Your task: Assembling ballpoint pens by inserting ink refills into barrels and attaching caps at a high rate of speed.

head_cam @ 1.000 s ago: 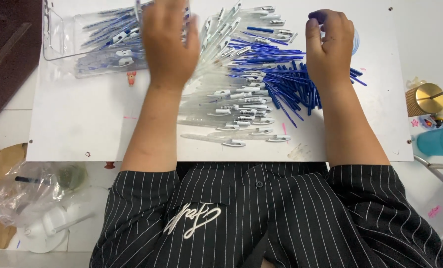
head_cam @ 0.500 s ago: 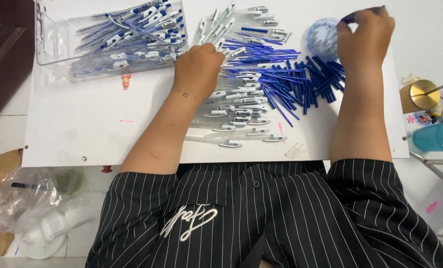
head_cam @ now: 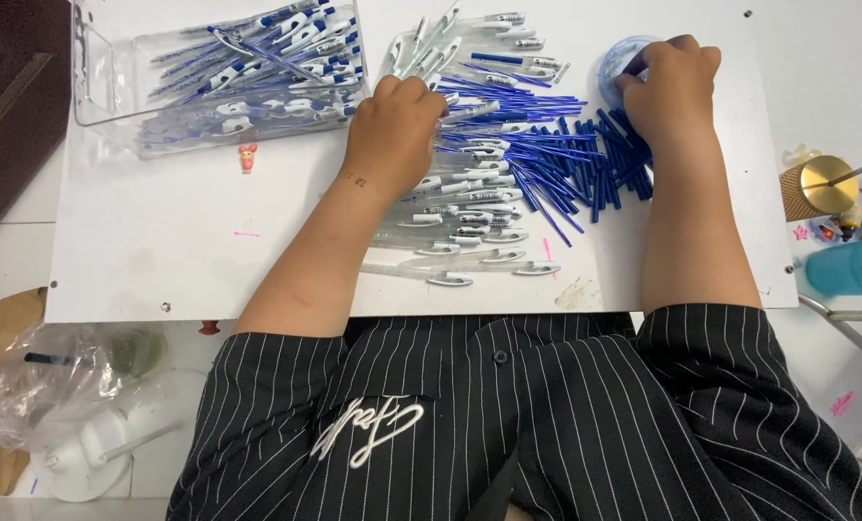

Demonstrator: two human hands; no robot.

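Head view: left hand has dropped onto clear pen barrels.

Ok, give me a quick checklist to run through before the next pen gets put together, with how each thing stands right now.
1. Left hand on the clear barrels: ok, it rests on the pile.
2. Right hand at the small round container: ok, fingertips touch it.
3. Blue refills within reach: ok, heaped between both hands.
4. Clear tray has room for more pens: ok, its left part is bare.
5. A part actually pinched in either hand: cannot tell, fingers hide it.
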